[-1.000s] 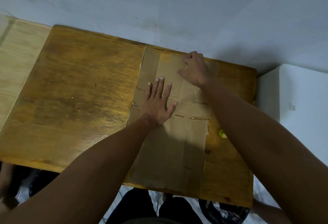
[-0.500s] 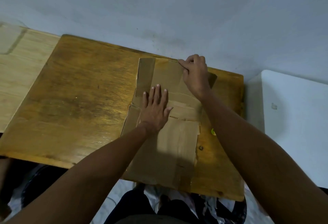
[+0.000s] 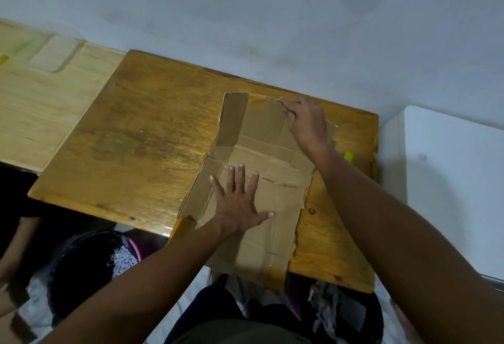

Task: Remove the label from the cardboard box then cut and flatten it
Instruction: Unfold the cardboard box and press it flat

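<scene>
My left hand (image 3: 240,204) is flat on the cardboard box (image 3: 272,207), fingers spread and straight, palm pressing down around the middle of it. My right hand (image 3: 306,122) is up at the far end, fingers curled round the edge of the far flap (image 3: 268,122) and lifting it a bit off the table (image 3: 141,136), so that panel sits tilted up instead of flat. Another narrow flap (image 3: 231,122) at the far left corner is folded back on itself, showing a darker face.

The box itself is already cut open and spread out as one sheet on the right half of the wooden table, with creases and a few slits across it. The near end hangs past the table edge toward my lap.

Just right of the cardboard, by my right forearm, there's a small yellow-green thing (image 3: 349,157) on the table, can't tell what it is. To the right of the table is a white surface (image 3: 450,180), to the left a lighter wooden surface (image 3: 41,103). Down on the floor at the left there's a dark round bin (image 3: 90,270) with something speckled and crumpled inside, too murky to identify.
</scene>
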